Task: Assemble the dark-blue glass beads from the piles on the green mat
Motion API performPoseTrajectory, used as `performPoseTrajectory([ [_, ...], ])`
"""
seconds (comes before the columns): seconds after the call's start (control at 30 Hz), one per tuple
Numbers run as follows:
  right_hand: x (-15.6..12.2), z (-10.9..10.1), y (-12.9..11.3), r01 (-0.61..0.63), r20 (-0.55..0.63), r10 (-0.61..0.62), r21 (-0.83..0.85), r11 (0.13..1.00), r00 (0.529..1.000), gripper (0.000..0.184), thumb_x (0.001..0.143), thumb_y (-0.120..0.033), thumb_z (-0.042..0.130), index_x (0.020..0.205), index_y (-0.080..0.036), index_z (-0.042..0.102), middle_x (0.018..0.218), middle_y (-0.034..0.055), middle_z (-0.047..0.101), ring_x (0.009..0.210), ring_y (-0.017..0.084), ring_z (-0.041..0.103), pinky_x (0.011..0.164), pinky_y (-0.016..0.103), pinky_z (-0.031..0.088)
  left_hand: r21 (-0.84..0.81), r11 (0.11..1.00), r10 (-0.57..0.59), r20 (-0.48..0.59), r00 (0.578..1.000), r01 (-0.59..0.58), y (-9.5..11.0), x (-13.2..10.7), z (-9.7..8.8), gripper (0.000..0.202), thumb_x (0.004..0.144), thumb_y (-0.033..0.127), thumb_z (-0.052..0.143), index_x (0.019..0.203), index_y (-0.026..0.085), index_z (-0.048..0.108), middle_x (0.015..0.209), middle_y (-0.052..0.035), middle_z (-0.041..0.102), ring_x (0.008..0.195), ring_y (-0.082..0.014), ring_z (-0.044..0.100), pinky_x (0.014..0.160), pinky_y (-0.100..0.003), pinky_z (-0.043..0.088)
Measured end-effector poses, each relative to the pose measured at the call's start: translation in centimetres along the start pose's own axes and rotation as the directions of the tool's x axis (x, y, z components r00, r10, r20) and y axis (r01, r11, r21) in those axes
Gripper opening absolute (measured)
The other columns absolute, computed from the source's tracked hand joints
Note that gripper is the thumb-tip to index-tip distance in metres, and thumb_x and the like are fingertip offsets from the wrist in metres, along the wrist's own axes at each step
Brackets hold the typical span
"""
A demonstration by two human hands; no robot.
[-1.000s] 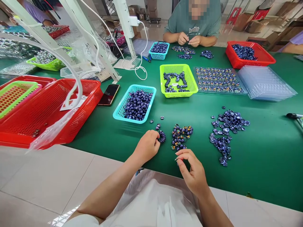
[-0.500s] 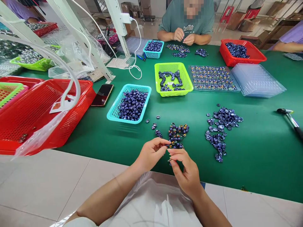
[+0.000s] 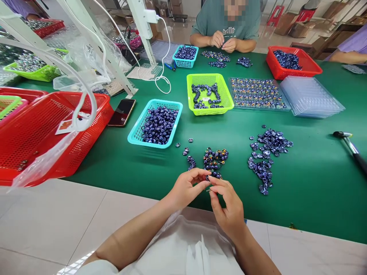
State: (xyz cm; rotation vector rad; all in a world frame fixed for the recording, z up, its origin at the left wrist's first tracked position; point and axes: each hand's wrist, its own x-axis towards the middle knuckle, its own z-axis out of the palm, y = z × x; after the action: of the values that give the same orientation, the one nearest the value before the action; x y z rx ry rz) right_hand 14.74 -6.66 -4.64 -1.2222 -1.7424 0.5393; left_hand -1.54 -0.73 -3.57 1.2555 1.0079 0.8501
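My left hand [image 3: 187, 188] is closed in a pinch around a small dark bead-like piece [image 3: 207, 177]. Its fingertips almost meet those of my right hand [image 3: 228, 204], which pinches a tiny shiny piece [image 3: 209, 190] between thumb and fingers. The exact kind of either piece is too small to make out. Just beyond my fingertips lies a pile of dark and multicoloured bead-like pieces [image 3: 215, 158], partly hidden by my hands. A short row of dark discs [image 3: 191, 163] sits to its left. Further right spreads a heap of flat, shiny dark-blue discs [image 3: 269, 143].
A blue basket [image 3: 131, 138] of dark ring-like pieces, a green basket [image 3: 189, 93], a filled clear tray [image 3: 259, 110] and stacked clear trays [image 3: 312, 97] stand beyond. A red basket [image 3: 94, 133] and phone [image 3: 122, 112] are left, a hammer [image 3: 349, 145] right. Opposite sits a co-worker [image 3: 226, 26].
Both hands have shifted slightly right and my fingertips have drawn closer together. The dark piece at my left fingertips now shows more clearly. The view has moved a little.
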Motion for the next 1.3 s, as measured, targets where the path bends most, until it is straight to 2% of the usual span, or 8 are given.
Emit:
performPoseTrajectory([
  [0.13,0.2,-0.3,-0.3,-0.121,-0.025,0.124,0.097,0.988,0.992,0.017,0.093,-0.012,0.054,0.102,-0.025,0.060,0.116,0.0072,0.069,0.109,0.022,0.064,0.094,0.042,0.051,0.062,0.996,0.060,0.022,0.998,-0.061,-0.4,-0.2,-0.4,0.025,0.088,0.028,0.065,0.110,0.017,0.072,0.095,-0.0081,0.069,0.081,-0.0175,0.065,0.073,-0.029,0.055],
  [0.23,0.9,-0.9,-0.5,-0.260,-0.036,0.270,0.177,0.949,0.962,0.010,0.094,-0.018,0.055,0.095,-0.024,0.063,0.099,0.0051,0.069,0.094,0.020,0.065,0.080,0.034,0.054,0.101,0.987,0.118,0.069,0.991,-0.125,-0.4,-0.5,-0.7,0.027,0.091,0.028,0.062,0.114,0.019,0.072,0.101,-0.0101,0.068,0.086,-0.0187,0.065,0.076,-0.030,0.056],
  [0.43,2.4,-1.2,-0.6,-0.392,0.132,0.370,0.272,0.879,0.920,0.012,0.092,-0.027,0.058,0.083,-0.022,0.065,0.080,0.0017,0.064,0.071,0.015,0.060,0.065,0.028,0.051,0.159,0.946,0.254,0.174,0.951,-0.282,-0.1,-0.7,-0.8,0.029,0.095,0.025,0.057,0.120,0.021,0.070,0.104,-0.0115,0.071,0.094,-0.0207,0.066,0.082,-0.033,0.055],
  [0.63,2.5,-1.0,-0.3,-0.500,0.181,0.467,0.343,0.795,0.866,0.012,0.088,-0.030,0.063,0.081,-0.020,0.062,0.074,0.0001,0.064,0.066,0.014,0.061,0.061,0.025,0.051,0.218,0.919,0.282,0.222,0.933,-0.330,0.1,-0.6,-1.0,0.029,0.095,0.020,0.054,0.120,0.022,0.070,0.099,-0.0094,0.072,0.090,-0.0188,0.067,0.081,-0.032,0.054],
  [0.87,2.5,-1.1,0.1,-0.526,0.216,0.480,0.364,0.769,0.851,0.013,0.087,-0.031,0.065,0.080,-0.021,0.062,0.073,0.0002,0.063,0.069,0.015,0.061,0.064,0.026,0.050,0.093,0.994,0.049,0.113,0.992,-0.060,-0.3,-0.9,-0.7,0.022,0.089,0.025,0.065,0.108,0.016,0.072,0.099,-0.0091,0.075,0.088,-0.0197,0.071,0.082,-0.031,0.057],
  [0.97,2.6,-1.2,0.0,-0.557,0.246,0.500,0.382,0.737,0.830,0.014,0.088,-0.032,0.065,0.081,-0.021,0.062,0.075,-0.0001,0.064,0.069,0.015,0.061,0.065,0.027,0.051,0.069,0.995,0.063,0.075,0.995,-0.068,-0.6,-1.0,-0.5,0.019,0.087,0.027,0.068,0.100,0.016,0.075,0.093,-0.0087,0.076,0.083,-0.0196,0.071,0.078,-0.031,0.058],
  [1.13,3.0,-1.2,-0.2,-0.589,0.270,0.524,0.333,0.737,0.808,0.017,0.088,-0.034,0.066,0.081,-0.020,0.060,0.073,-0.0012,0.062,0.067,0.014,0.059,0.063,0.025,0.048,0.013,0.996,0.090,0.031,0.995,-0.091,-0.7,-1.4,-0.1,0.024,0.085,0.030,0.070,0.103,0.017,0.077,0.091,-0.0098,0.075,0.081,-0.0200,0.070,0.075,-0.031,0.059],
  [1.3,2.7,-0.9,0.4,-0.557,0.308,0.469,0.356,0.750,0.828,0.018,0.091,-0.037,0.062,0.086,-0.021,0.062,0.077,-0.0003,0.065,0.071,0.014,0.061,0.066,0.025,0.049,-0.174,0.975,-0.139,-0.009,0.990,0.135,0.2,-1.3,0.1,0.025,0.080,0.034,0.074,0.095,0.015,0.078,0.081,-0.0064,0.075,0.071,-0.0165,0.069,0.071,-0.029,0.059],
])
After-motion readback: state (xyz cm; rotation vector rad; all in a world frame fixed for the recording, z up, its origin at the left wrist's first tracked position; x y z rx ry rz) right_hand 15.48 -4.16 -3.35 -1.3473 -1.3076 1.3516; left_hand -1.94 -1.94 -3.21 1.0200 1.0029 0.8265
